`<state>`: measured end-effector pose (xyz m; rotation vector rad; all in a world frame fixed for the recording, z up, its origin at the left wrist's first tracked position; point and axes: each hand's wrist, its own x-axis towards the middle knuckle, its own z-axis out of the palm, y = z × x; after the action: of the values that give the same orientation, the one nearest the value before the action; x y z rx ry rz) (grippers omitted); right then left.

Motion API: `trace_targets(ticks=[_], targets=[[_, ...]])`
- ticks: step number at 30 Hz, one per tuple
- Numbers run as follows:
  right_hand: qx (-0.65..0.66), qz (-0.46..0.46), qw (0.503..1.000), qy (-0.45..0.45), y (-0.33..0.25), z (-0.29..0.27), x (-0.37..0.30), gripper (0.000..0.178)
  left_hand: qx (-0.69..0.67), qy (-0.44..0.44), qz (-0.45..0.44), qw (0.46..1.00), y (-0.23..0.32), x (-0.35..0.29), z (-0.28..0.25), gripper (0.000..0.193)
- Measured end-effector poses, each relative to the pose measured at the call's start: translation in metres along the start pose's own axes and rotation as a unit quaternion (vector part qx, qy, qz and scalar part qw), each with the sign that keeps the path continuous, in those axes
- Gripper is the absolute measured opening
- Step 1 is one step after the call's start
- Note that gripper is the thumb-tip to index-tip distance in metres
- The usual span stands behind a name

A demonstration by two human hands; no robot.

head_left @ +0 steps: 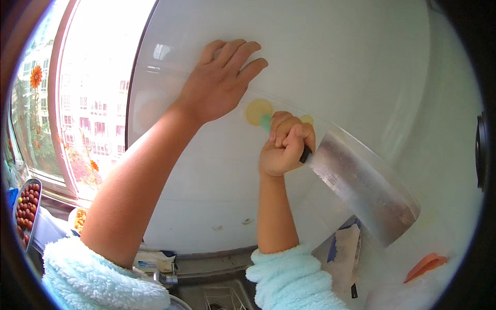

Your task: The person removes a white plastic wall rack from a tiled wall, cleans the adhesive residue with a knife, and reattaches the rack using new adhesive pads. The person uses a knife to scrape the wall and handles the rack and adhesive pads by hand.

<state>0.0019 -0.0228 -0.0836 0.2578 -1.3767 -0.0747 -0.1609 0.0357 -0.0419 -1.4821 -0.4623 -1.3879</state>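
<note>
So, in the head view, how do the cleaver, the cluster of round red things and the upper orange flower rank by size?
Largest: cleaver
Next: cluster of round red things
Smallest: upper orange flower

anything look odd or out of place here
The large cleaver stands out: the right hand holds it raised in front of a glossy white panel, an unusual spot for a blade. Two small marks low on the panel break its plain surface; I can't tell whether they're dirt or damage.
</note>
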Motion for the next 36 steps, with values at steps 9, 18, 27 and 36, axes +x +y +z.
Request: trace_targets(ticks=[9, 18, 27, 36], targets=[[-0.035, 0.026, 0.999, 0.002, 0.000, -0.003, 0.001, 0.034, 0.033, -0.003, 0.003, 0.999, 0.002, -0.002, 0.001, 0.038], [0.027, 0.008, 0.999, 0.020, 0.006, -0.002, 0.000, 0.034, 0.015, -0.024, 0.003, 1.000, 0.001, 0.000, -0.001, 0.036], [0.042, 0.221, 0.960, 0.166, -0.023, -0.017, -0.025, 0.036, -0.073, -0.032, 0.003, 0.997, -0.001, -0.002, -0.009, 0.032], [-0.304, 0.315, 0.894, -0.099, -0.088, 0.005, -0.105, 0.021, -0.416, -0.143, -0.402, 0.803, 0.168, -0.110, -0.137, 0.036]])
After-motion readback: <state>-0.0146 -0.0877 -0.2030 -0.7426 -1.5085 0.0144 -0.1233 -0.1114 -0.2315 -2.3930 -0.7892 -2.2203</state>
